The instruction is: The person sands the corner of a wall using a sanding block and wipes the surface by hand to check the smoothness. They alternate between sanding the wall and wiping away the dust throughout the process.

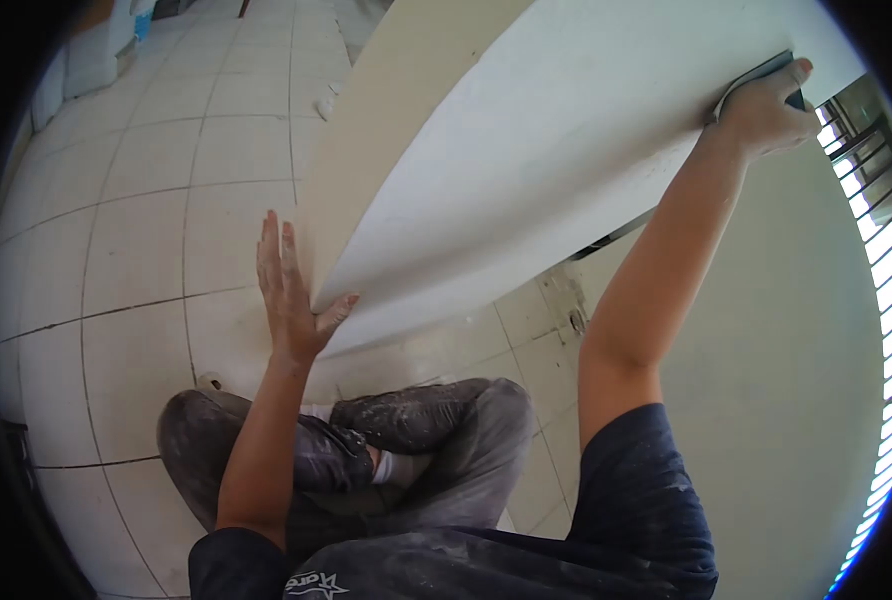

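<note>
A large white panel-like piece [526,150] with a beige side face [406,90] rises in front of me. My left hand [301,300] rests against its lower left corner, fingers stretched out and dusty. Up at the right, my right hand [771,112] is closed round a dark sanding block [756,75], with a pale sheet along its edge. The block lies against the white surface near its upper right part. White dust marks both hands.
Pale floor tiles [136,240] spread to the left. My crossed legs [436,430] are below the piece. A pale wall [766,350] stands at the right, beside a barred window [881,240]. A small blue object [144,24] is at the upper left.
</note>
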`<state>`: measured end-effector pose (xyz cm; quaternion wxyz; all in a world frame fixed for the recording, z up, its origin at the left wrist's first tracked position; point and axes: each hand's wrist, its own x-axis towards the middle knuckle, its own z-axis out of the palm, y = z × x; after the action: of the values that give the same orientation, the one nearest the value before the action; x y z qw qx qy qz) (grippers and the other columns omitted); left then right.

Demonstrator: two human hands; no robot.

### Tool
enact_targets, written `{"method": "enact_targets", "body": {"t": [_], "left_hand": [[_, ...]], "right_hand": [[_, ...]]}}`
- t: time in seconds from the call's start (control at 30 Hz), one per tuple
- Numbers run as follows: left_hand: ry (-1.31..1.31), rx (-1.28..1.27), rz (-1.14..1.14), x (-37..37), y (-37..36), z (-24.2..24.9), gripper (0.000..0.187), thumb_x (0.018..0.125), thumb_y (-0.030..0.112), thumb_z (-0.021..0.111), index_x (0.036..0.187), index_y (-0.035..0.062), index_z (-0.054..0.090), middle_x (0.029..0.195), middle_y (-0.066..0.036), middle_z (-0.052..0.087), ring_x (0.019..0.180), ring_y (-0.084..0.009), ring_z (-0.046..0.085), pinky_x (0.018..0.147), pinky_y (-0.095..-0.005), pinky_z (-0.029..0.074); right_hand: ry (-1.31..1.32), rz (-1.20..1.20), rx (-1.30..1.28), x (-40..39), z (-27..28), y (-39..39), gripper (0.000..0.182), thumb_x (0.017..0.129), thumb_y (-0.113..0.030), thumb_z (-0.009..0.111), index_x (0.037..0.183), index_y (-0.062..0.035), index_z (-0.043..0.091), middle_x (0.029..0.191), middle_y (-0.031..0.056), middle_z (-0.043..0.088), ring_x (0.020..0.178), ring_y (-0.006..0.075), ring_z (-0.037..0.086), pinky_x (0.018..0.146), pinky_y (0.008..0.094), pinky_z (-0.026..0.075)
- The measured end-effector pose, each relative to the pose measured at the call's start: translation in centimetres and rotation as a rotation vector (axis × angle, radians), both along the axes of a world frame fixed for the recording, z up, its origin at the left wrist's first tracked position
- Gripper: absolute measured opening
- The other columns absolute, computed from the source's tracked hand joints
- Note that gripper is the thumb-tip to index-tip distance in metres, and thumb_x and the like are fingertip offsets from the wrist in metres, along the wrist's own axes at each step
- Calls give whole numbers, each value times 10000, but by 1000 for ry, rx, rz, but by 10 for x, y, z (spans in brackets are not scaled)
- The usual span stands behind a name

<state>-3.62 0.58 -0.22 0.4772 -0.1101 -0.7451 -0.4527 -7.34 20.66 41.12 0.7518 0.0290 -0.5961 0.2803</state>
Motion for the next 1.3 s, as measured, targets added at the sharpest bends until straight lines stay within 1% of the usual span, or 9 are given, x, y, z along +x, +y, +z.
{"method": "enact_targets", "body": {"t": [0.13,0.2,0.5,0.73,0.87,0.97,1.07,1.2,1.3], "left_hand": [[-49,-39,6,2,-4,-1,1022,813,676,616,1540,62,243,1556,-258,268,1437,-428,273,1144,-561,236],[-59,-58,16,3,-5,2,988,838,630,629,1531,33,255,1556,-255,273,1441,-414,275,1145,-539,256],[-22,-1,0,-4,-3,-4,1063,727,671,698,1532,109,288,1555,-208,306,1435,-386,305,1154,-559,236],[-93,-13,38,0,-6,-1,1055,713,661,712,1526,122,309,1549,-191,328,1435,-361,315,1167,-549,219],[-92,5,27,0,-3,-1,1053,713,659,712,1532,138,304,1563,-168,312,1445,-350,299,1175,-548,210],[-44,-1,9,0,-3,0,1006,774,659,662,1522,86,310,1553,-201,317,1442,-375,293,1164,-539,221],[-56,-21,7,2,-6,5,993,802,664,637,1517,55,313,1543,-221,327,1437,-392,295,1155,-531,233],[-87,-29,24,2,-6,2,997,801,666,637,1517,53,312,1539,-223,333,1433,-395,299,1153,-533,241],[-101,-14,26,1,-4,2,984,809,666,628,1515,56,316,1536,-218,340,1432,-394,301,1155,-536,239]], "right_hand": [[93,-125,15,-18,-70,19,578,1007,-440,497,1086,129,433,948,183,538,765,280,618,630,418,551],[-90,38,-95,-11,-130,7,609,991,-485,496,1076,111,404,1059,224,480,955,310,594,763,394,568],[-54,26,-18,8,-2,-30,586,984,-446,496,1148,109,407,1112,295,475,1041,373,579,816,454,589],[86,-26,244,-21,-138,14,540,953,-430,624,993,67,416,995,201,490,801,306,580,618,410,528],[99,-169,208,-19,-49,18,508,972,-394,592,1048,76,416,1015,218,489,852,311,595,653,416,560],[6,92,-11,-5,0,5,506,970,-340,588,1134,98,396,1070,258,492,949,347,622,678,393,620],[84,-24,77,-12,-24,13,471,977,-348,585,1066,86,424,1014,235,511,855,333,626,640,377,589],[105,-118,346,-25,-147,42,343,956,-214,637,884,-3,377,775,62,439,632,175,465,529,309,422],[71,-116,347,-22,-129,36,402,954,-316,660,911,-11,401,839,102,473,715,216,513,629,347,476]]}}
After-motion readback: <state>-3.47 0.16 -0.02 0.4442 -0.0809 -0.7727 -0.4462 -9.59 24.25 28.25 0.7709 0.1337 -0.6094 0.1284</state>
